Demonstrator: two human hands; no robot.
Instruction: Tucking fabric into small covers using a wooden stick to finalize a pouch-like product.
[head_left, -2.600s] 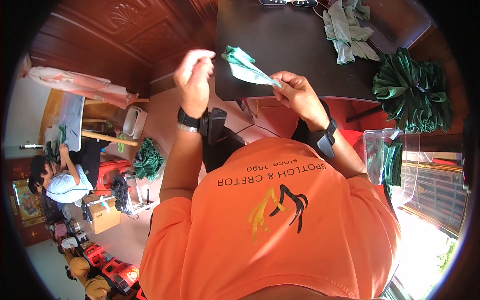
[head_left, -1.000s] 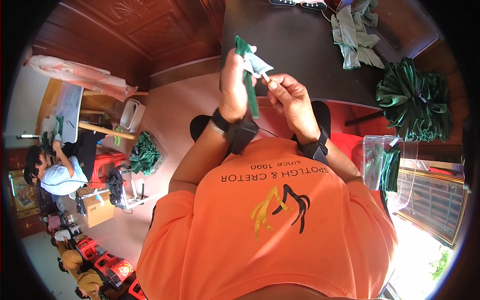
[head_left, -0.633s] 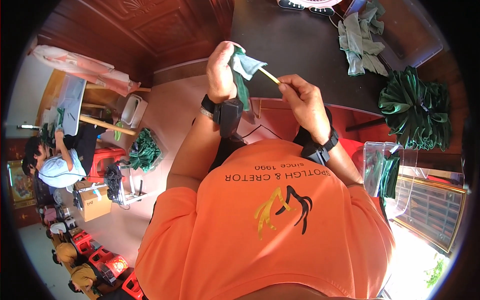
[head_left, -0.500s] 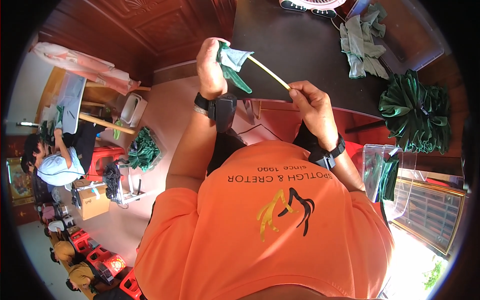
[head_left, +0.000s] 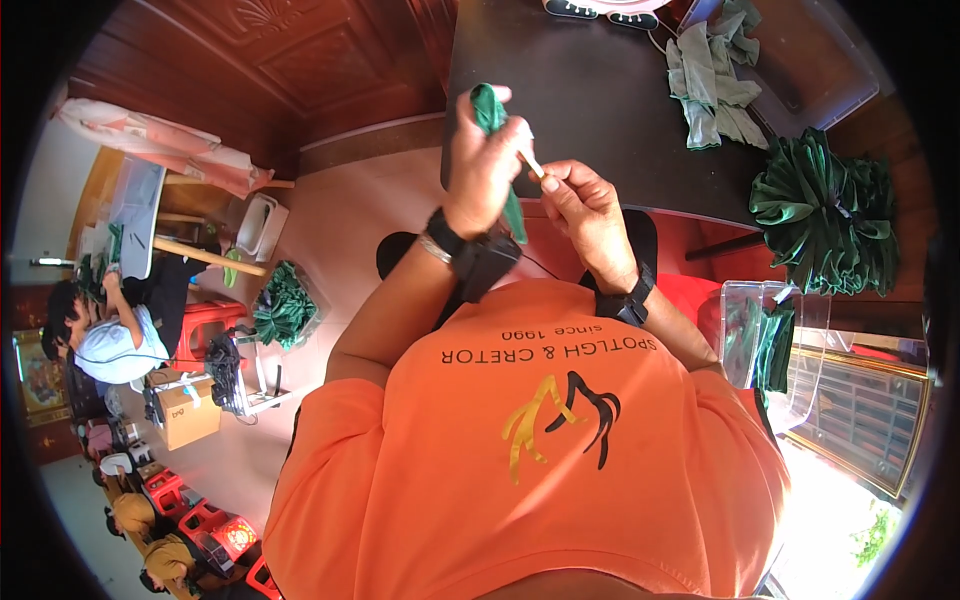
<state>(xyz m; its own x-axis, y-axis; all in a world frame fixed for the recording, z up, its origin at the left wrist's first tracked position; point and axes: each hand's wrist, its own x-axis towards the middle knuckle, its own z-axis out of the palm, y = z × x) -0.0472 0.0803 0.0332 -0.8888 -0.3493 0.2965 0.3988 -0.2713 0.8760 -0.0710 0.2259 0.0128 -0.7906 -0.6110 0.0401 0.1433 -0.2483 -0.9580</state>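
Observation:
My left hand [head_left: 480, 185] is closed round a dark green velvety strip of fabric [head_left: 487, 108], above the near edge of the black table [head_left: 610, 110]. A loop of the fabric stands up past the fingers, and a tail hangs below the palm. Between the thumb and fingers of my right hand [head_left: 595, 220] is the end of a thin pale stick [head_left: 531, 164]. The stick's other end runs into my left fist, where its contact with the fabric is hidden. Both hands are close together, with only a short length of stick showing between them.
Pale green fabric strips [head_left: 708, 85] lie on the table's right part, beside a clear plastic bin [head_left: 835, 80]. A bunched dark green fabric bundle [head_left: 825, 215] sits at the right edge, above a clear box [head_left: 740, 330] holding green pieces. A co-worker [head_left: 118, 340] sits far left.
My left hand has turned over and moved right, toward my right hand, closing round the fabric and stick. Much less of the stick shows. My right hand has shifted slightly left.

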